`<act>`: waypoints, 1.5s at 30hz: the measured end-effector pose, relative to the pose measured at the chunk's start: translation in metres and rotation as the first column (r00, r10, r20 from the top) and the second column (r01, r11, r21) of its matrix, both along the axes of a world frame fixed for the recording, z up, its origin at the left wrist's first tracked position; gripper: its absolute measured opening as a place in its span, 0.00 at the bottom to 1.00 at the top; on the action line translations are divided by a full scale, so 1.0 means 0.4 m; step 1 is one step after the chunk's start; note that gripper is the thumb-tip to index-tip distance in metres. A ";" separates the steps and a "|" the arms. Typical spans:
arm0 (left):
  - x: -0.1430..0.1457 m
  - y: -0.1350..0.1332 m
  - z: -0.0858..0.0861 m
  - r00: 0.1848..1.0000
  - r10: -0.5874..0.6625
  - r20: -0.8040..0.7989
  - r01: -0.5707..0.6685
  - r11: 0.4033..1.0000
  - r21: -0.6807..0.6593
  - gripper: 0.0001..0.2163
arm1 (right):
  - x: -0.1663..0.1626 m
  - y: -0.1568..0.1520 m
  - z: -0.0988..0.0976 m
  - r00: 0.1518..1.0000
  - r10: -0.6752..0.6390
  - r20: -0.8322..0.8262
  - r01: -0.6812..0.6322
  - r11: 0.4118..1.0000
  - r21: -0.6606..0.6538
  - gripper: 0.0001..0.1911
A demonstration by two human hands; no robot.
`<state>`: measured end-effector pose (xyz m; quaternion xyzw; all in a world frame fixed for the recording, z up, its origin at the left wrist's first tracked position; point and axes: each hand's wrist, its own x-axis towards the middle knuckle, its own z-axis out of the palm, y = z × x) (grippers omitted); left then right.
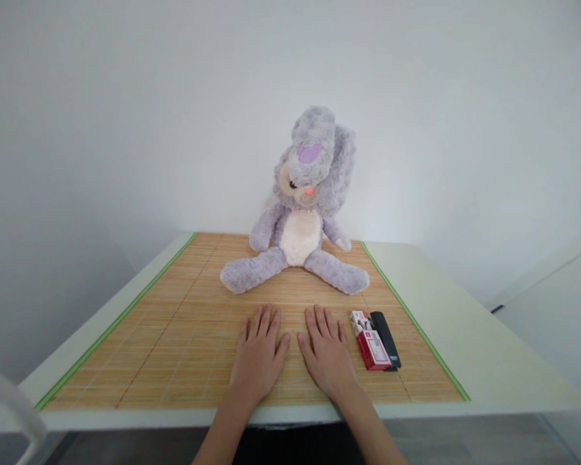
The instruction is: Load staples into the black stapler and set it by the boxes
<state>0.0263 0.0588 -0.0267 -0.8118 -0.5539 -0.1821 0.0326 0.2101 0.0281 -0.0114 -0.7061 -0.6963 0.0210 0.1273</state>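
Note:
My left hand [257,356] lies flat on a bamboo mat [184,342], fingers spread and nothing held. Beside it, my right hand [327,354] also rests palm down with its fingers apart. Just right of that hand is a small red and white box [374,350], with another small white printed box [361,321] touching its far end. A black stapler [385,339] lies along the right side of the boxes, partly covered by them. Neither hand touches these things.
A grey plush rabbit [300,236] sits upright at the back of the mat, legs spread, one ear over its face. The mat has green edges and lies on a white table [445,303]. A white wall [174,116] stands behind. A blurred white curved object [14,400] is at lower left.

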 end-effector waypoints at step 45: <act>0.001 -0.003 0.001 1.000 0.000 0.021 0.000 1.000 -0.022 0.27 | 0.029 0.001 0.031 0.563 0.057 -0.825 0.060 0.992 0.109 0.31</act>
